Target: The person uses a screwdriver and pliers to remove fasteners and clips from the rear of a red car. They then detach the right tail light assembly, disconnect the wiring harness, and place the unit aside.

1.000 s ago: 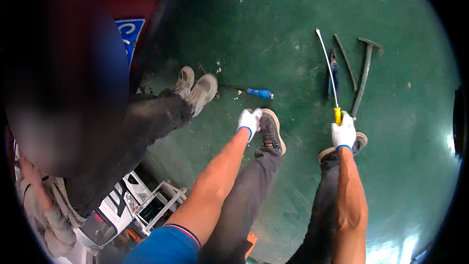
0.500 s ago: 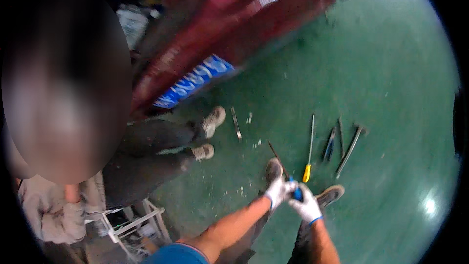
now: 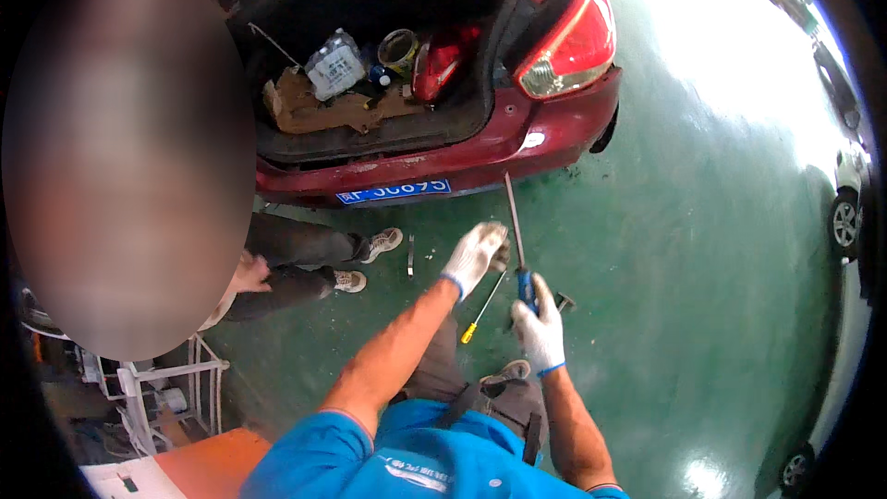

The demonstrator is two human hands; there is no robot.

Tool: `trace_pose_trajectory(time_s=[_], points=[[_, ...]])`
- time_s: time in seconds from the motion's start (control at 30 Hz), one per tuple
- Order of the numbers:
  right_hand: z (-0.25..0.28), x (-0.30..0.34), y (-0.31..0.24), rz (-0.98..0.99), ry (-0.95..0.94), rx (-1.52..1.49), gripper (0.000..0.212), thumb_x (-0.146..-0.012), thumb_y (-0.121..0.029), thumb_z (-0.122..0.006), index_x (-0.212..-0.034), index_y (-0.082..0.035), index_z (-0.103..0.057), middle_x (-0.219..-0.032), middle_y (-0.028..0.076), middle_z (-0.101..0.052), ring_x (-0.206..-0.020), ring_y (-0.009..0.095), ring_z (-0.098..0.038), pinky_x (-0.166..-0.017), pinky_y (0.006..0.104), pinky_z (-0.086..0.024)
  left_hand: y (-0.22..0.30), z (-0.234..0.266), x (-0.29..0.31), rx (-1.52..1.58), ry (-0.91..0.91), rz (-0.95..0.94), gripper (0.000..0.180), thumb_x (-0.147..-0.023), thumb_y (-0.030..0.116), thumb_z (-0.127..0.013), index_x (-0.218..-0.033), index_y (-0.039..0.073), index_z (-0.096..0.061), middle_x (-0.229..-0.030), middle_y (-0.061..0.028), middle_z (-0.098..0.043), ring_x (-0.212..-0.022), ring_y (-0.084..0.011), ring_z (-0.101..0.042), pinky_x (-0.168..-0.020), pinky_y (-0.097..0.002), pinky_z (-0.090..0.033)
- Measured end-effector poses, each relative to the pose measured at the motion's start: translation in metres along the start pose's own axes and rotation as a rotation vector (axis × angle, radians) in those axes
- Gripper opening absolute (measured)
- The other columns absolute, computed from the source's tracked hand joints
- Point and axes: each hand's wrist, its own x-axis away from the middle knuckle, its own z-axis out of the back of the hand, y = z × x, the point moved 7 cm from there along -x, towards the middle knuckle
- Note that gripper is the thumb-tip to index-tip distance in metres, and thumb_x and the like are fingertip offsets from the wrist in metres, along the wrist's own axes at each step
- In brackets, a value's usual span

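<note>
My right hand, in a white knit glove, is closed around the blue handle of a long screwdriver. Its shaft points up toward the red car's rear bumper; whether the tip touches the bumper I cannot tell. Just left of the shaft is my left hand, also gloved, its fingers curled. Anything inside those fingers is hidden. On the green floor beneath lie a yellow-handled screwdriver and, partly behind my right hand, a hammer. A short flat metal tool lies farther left.
The car's boot stands open, with a loose tail light, a plastic-wrapped pack and cardboard inside. A person in dark trousers stands close at left, near a white metal frame. Parked cars line the far right.
My view has lifted toward the car, bringing the open boot into sight. Both hands were together at the blue handle; now my left hand is apart from it, and the screwdriver points at the bumper.
</note>
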Motion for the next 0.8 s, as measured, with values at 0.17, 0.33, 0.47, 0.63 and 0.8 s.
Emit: trace_pose_trajectory(time_s=[0.17,0.33,0.47,0.63,0.8], points=[[-0.039,-0.048,-0.090,0.059,0.034,0.075,0.062,-0.094,-0.013,-0.064,-0.152,-0.009,-0.043,-0.088,-0.002,-0.060,-0.057,0.005,-0.047,-0.048,0.0219,-0.038,0.120,-0.002,-0.070,0.031,-0.017,-0.174,0.029,-0.100,0.026,-0.063,-0.121,0.006,-0.060,-0.100,-0.0075,-0.070,-0.082,-0.0194,-0.069,-0.070,-0.0340,-0.057],[-0.056,-0.086,-0.128,0.091,0.041,0.070,0.057,-0.095,-0.011,-0.060,-0.150,-0.009,-0.046,-0.083,-0.002,-0.059,-0.055,0.003,-0.042,-0.046,0.0206,-0.035,0.183,0.078,-0.100,-0.786,0.361,-0.456,0.064,-0.093,0.027,-0.059,-0.148,0.002,-0.039,-0.101,-0.0218,-0.071,-0.089,-0.0432,-0.068,-0.084,-0.0516,-0.053],[-0.034,-0.068,-0.091,-0.033,0.143,0.140,0.063,-0.091,-0.008,-0.058,-0.152,-0.007,-0.042,-0.079,0.002,-0.059,-0.050,0.005,-0.043,-0.043,0.0227,-0.034,0.240,0.332,-0.060,-0.786,0.948,0.182,0.088,-0.089,0.038,-0.063,-0.157,0.002,-0.020,-0.118,-0.0306,-0.066,-0.103,-0.0442,-0.067,-0.090,-0.0509,-0.054],[-0.045,-0.075,-0.092,-0.181,0.133,0.196,0.062,-0.091,-0.010,-0.061,-0.150,-0.010,-0.045,-0.084,0.004,-0.061,-0.052,0.006,-0.044,-0.043,0.0218,-0.034,0.308,0.555,-0.023,-0.691,1.280,0.396,0.086,-0.091,0.022,-0.057,-0.162,0.016,-0.010,-0.143,-0.0233,-0.056,-0.130,-0.0389,-0.057,-0.108,-0.0492,-0.046],[-0.058,-0.084,-0.109,-0.241,0.162,0.265,0.061,-0.092,-0.012,-0.062,-0.151,-0.010,-0.046,-0.086,0.001,-0.060,-0.053,0.005,-0.044,-0.044,0.0211,-0.034,0.316,0.607,-0.025,-0.729,1.162,0.470,0.078,-0.090,0.021,-0.057,-0.159,0.014,-0.022,-0.144,-0.0224,-0.056,-0.131,-0.0366,-0.057,-0.108,-0.0507,-0.046]])
